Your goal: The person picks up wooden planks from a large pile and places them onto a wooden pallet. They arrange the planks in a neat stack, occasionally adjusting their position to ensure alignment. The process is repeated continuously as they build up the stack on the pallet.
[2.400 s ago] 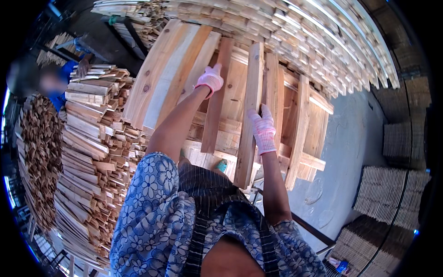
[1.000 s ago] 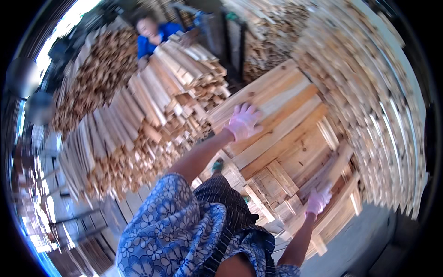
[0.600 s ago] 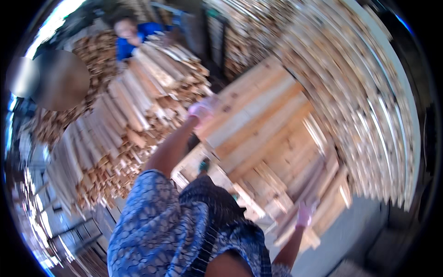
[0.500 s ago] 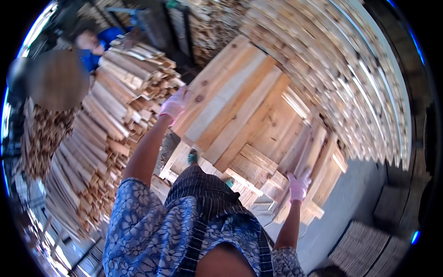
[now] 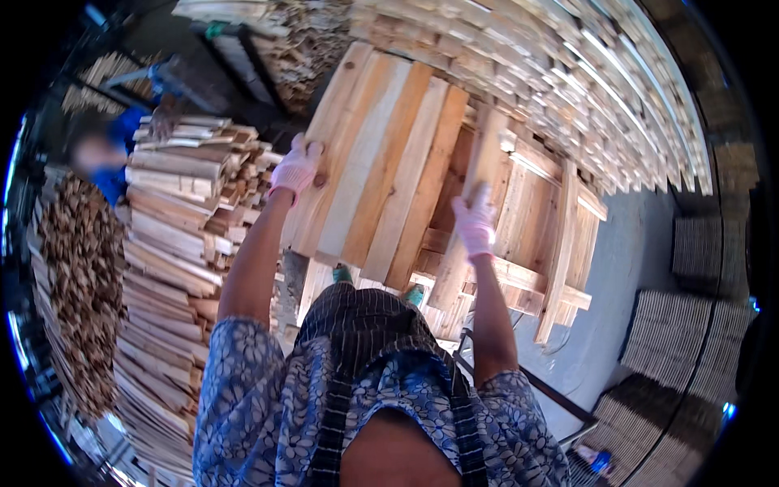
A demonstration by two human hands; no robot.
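A wooden pallet point(image 5: 381, 170) of pale and orange-brown planks stands tilted in front of me, leaning against other pallets. My left hand point(image 5: 296, 166), in a pink glove, grips its left edge. My right hand point(image 5: 475, 219), also gloved in pink, holds an upright slat point(image 5: 483, 154) at the pallet's right side. Both my arms reach up from a blue flowered top and a dark striped apron.
Behind the pallet stand more pallets point(image 5: 560, 219). A tall stack of cut boards point(image 5: 174, 219) rises on the left, thin sticks point(image 5: 77, 276) beside it. A person in blue point(image 5: 101, 158) works far left. Slatted stacks point(image 5: 682, 341) lie on the grey floor to the right.
My view swung back and steadied. My right hand rose from low on the pallet's right side to the upright slat. My left hand stays on the left edge.
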